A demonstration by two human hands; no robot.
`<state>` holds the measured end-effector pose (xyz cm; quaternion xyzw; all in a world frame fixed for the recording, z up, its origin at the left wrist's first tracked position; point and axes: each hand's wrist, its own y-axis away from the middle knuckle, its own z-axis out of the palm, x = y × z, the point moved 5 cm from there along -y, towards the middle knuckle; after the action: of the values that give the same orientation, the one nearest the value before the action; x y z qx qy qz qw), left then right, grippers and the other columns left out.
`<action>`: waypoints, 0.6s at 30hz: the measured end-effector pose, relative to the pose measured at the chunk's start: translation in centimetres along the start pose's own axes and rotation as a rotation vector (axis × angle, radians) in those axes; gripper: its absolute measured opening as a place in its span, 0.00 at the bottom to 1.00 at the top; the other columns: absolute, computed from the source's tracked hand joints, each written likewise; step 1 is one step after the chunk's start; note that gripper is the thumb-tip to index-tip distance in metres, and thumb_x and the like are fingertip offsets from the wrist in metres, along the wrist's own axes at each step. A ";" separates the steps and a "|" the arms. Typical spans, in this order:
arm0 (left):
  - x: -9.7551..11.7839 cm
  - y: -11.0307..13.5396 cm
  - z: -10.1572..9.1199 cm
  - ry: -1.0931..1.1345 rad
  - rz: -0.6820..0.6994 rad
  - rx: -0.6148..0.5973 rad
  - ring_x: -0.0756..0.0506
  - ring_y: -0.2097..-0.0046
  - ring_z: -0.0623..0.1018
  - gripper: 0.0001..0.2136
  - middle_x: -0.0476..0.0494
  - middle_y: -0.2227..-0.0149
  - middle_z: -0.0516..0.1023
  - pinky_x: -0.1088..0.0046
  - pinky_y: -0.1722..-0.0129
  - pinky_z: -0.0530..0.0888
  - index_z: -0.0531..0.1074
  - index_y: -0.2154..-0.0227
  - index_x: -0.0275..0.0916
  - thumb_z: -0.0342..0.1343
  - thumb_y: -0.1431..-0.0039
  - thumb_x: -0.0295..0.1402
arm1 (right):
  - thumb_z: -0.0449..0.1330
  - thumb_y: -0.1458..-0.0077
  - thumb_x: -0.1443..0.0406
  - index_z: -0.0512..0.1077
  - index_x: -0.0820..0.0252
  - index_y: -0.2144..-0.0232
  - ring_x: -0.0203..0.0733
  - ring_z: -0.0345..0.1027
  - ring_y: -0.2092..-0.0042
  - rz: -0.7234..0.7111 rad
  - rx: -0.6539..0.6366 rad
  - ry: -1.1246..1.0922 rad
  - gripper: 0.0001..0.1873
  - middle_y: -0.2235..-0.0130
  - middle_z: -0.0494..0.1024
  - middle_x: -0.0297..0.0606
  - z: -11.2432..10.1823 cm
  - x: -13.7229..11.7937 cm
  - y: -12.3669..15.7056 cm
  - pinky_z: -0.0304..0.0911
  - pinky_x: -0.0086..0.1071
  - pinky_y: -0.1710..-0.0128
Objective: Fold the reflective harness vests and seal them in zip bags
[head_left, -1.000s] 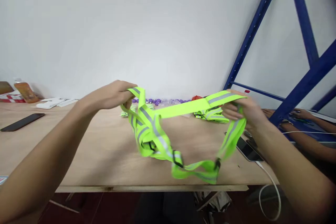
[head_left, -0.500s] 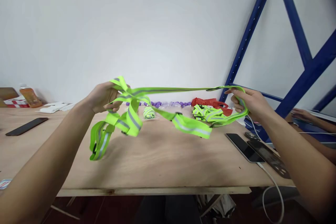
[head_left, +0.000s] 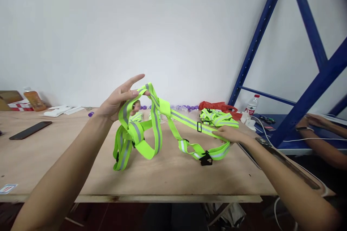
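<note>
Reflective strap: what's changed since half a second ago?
The right hand came down and leftward; the left hand moved rightward, a finger now raised. The reflective strap slopes down between them, no longer level. Neither hand let go. The red bag and black phone stayed put.

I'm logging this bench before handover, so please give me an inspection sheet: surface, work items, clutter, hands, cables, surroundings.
Surface: wooden table.
Work items: looped neon strap held up, with a black buckle; strap pile behind, to the right.
Clutter: dark phone, orange bottle and papers at left; red bag behind the pile.
Hands: left hand holds strap, one finger extended; right hand grips its other end.
Cables: white cable at right.
Surroundings: wall; blue frame; another person's arm at right.
</note>
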<state>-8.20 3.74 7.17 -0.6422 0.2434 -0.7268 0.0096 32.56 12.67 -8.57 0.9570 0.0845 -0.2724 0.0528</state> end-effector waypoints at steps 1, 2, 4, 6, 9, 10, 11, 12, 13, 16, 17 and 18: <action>0.0 -0.2 0.6 0.010 0.036 -0.004 0.50 0.76 0.78 0.36 0.45 0.63 0.81 0.75 0.76 0.75 0.57 0.34 0.43 0.63 0.46 0.29 | 0.64 0.53 0.47 0.71 0.59 0.84 0.41 0.64 0.80 -0.018 0.061 0.016 0.23 0.83 0.71 0.38 0.1 -0.6 0.0 0.56 0.30 0.81; 0.0 -0.4 1.2 0.018 0.070 -0.011 0.48 0.72 0.80 0.35 0.46 0.64 0.81 0.70 0.69 0.78 0.58 0.35 0.43 0.63 0.46 0.30 | 0.65 0.53 0.49 0.71 0.59 0.83 0.42 0.66 0.78 -0.035 0.128 0.030 0.21 0.80 0.73 0.39 0.1 -1.6 0.2 0.57 0.31 0.79; 0.0 -0.8 2.3 0.030 0.129 -0.031 0.45 0.67 0.81 0.32 0.48 0.68 0.80 0.63 0.58 0.78 0.61 0.38 0.42 0.63 0.46 0.29 | 0.63 0.49 0.50 0.71 0.58 0.78 0.43 0.69 0.71 -0.101 0.240 -0.004 0.19 0.74 0.77 0.40 0.2 -4.5 1.0 0.59 0.31 0.74; -0.2 -1.3 3.4 0.039 0.160 -0.059 0.45 0.65 0.81 0.29 0.50 0.70 0.79 0.61 0.56 0.77 0.64 0.42 0.41 0.64 0.46 0.29 | 0.56 0.42 0.48 0.69 0.57 0.75 0.43 0.70 0.69 -0.244 0.298 -0.170 0.21 0.72 0.76 0.38 0.6 -8.6 2.5 0.63 0.33 0.70; -0.7 -2.0 5.1 0.067 0.155 -0.085 0.45 0.67 0.80 0.24 0.50 0.70 0.78 0.64 0.59 0.77 0.67 0.47 0.41 0.64 0.48 0.28 | 0.56 0.41 0.47 0.71 0.57 0.68 0.40 0.71 0.68 -0.436 0.225 -0.536 0.20 0.68 0.76 0.37 2.1 -14.9 4.8 0.66 0.33 0.67; -0.8 -2.1 5.6 0.078 0.149 -0.093 0.46 0.68 0.80 0.23 0.51 0.70 0.78 0.65 0.61 0.77 0.68 0.49 0.41 0.64 0.49 0.27 | 0.60 0.43 0.49 0.72 0.57 0.60 0.40 0.71 0.66 -0.458 0.233 -0.591 0.19 0.63 0.77 0.38 2.5 -16.3 5.2 0.67 0.33 0.66; -1.0 -2.2 6.0 0.090 0.146 -0.103 0.48 0.70 0.79 0.22 0.51 0.71 0.77 0.66 0.62 0.77 0.68 0.51 0.40 0.64 0.49 0.27 | 0.62 0.45 0.51 0.70 0.57 0.55 0.40 0.71 0.65 -0.468 0.224 -0.612 0.21 0.61 0.77 0.38 2.9 -17.5 5.4 0.67 0.33 0.65; -1.2 -2.3 6.4 0.100 0.143 -0.115 0.49 0.72 0.78 0.20 0.52 0.71 0.77 0.67 0.63 0.77 0.68 0.52 0.40 0.64 0.49 0.28 | 0.64 0.46 0.54 0.69 0.56 0.51 0.39 0.71 0.65 -0.477 0.212 -0.606 0.23 0.61 0.76 0.37 3.4 -18.3 5.4 0.66 0.33 0.66; -1.4 -2.3 6.7 0.110 0.140 -0.129 0.51 0.74 0.76 0.19 0.53 0.72 0.76 0.68 0.64 0.77 0.69 0.53 0.40 0.63 0.49 0.28 | 0.65 0.47 0.57 0.69 0.56 0.50 0.39 0.70 0.66 -0.489 0.189 -0.576 0.23 0.61 0.76 0.36 4.0 -18.7 5.2 0.66 0.32 0.66; -2.2 -2.2 6.9 0.115 0.111 -0.158 0.55 0.79 0.71 0.17 0.56 0.75 0.74 0.68 0.64 0.78 0.68 0.55 0.40 0.63 0.47 0.30 | 0.62 0.48 0.64 0.73 0.56 0.53 0.39 0.69 0.66 -0.540 0.104 -0.436 0.18 0.63 0.77 0.36 5.5 -18.7 3.9 0.65 0.33 0.66; -2.5 -2.2 6.9 0.111 0.095 -0.166 0.56 0.80 0.69 0.16 0.56 0.76 0.74 0.67 0.63 0.79 0.68 0.55 0.40 0.63 0.47 0.30 | 0.62 0.48 0.66 0.73 0.57 0.54 0.40 0.69 0.64 -0.554 0.087 -0.407 0.18 0.61 0.77 0.37 5.9 -18.5 3.5 0.65 0.34 0.64; -2.9 -2.1 6.8 0.109 0.079 -0.174 0.56 0.81 0.67 0.16 0.57 0.77 0.73 0.66 0.63 0.80 0.68 0.56 0.40 0.63 0.46 0.31 | 0.61 0.48 0.66 0.73 0.57 0.53 0.41 0.70 0.62 -0.565 0.067 -0.400 0.18 0.58 0.77 0.38 6.3 -18.2 3.1 0.65 0.34 0.62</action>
<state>-0.65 4.24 5.68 -0.5900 0.3307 -0.7359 -0.0309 14.74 6.26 -4.06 0.8245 0.3252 -0.4612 -0.0406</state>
